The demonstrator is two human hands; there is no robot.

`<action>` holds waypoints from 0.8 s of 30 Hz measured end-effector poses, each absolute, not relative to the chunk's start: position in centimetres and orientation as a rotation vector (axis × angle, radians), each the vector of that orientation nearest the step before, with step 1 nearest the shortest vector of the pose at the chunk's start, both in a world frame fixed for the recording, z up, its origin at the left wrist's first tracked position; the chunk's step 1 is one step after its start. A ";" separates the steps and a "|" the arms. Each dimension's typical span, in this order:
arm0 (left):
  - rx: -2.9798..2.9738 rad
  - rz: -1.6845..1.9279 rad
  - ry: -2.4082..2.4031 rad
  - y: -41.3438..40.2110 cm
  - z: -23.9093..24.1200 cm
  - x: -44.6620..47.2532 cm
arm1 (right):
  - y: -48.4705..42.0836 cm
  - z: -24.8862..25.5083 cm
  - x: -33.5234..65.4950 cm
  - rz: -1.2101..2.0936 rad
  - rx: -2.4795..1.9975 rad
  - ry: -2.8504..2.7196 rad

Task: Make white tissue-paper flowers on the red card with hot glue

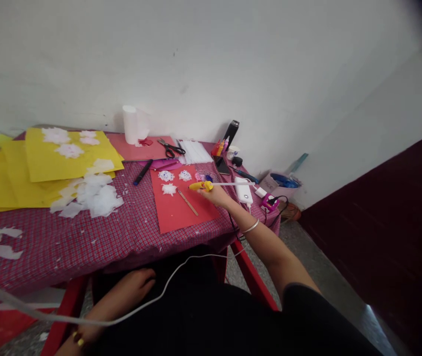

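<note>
My right hand (216,196) is closed around a yellow hot glue gun (201,186) above a red sheet (192,217). A long white glue stick (233,184) pokes out of the gun's back end. On the sheet lie a plain white paper flower (168,189) and two white ones with blue specks, one of them a speckled flower (165,175). A thin wooden stick (187,201) rests just left of the hand. My left hand (140,285) lies on my lap, holding nothing, its fingers loosely apart.
Yellow sheets (18,173) with paper flowers and a pile of white paper pieces (97,195) cover the left. Scissors (169,148), a paper roll (130,124) and white glue sticks (195,152) line the back. A power bank (244,190) and purple adapter (269,202) sit right. A white cable (173,277) crosses my lap.
</note>
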State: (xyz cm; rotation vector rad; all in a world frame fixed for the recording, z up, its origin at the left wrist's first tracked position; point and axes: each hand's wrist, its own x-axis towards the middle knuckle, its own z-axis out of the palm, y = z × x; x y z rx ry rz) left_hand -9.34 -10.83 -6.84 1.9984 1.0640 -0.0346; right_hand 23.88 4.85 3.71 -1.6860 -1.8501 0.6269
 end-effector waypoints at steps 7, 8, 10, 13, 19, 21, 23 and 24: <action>1.996 -0.031 1.082 -10.9 -6.7 -9.4 | 5.3 3.3 23.8 0.591 -1.705 -1.837; 1.998 -0.032 1.083 -10.9 -6.9 -9.4 | 5.4 3.3 23.8 0.590 -1.702 -1.839; 2.001 -0.039 1.083 -10.8 -7.2 -9.4 | 5.4 3.2 23.8 0.590 -1.690 -1.848; 2.007 -0.051 1.073 -10.7 -7.7 -9.4 | 5.4 3.2 23.8 0.600 -1.663 -1.868; 2.017 -0.058 1.058 -10.6 -7.7 -9.5 | 5.3 2.9 23.7 0.650 -1.615 -1.933; 2.010 -0.056 1.055 -10.6 -7.6 -9.5 | 5.0 2.9 23.7 0.640 -1.640 -1.930; 2.005 -0.050 1.054 -10.6 -7.5 -9.5 | 4.7 2.9 23.8 0.624 -1.671 -1.921; 2.004 -0.051 1.056 -10.6 -7.5 -9.5 | 4.5 3.0 23.9 0.619 -1.682 -1.919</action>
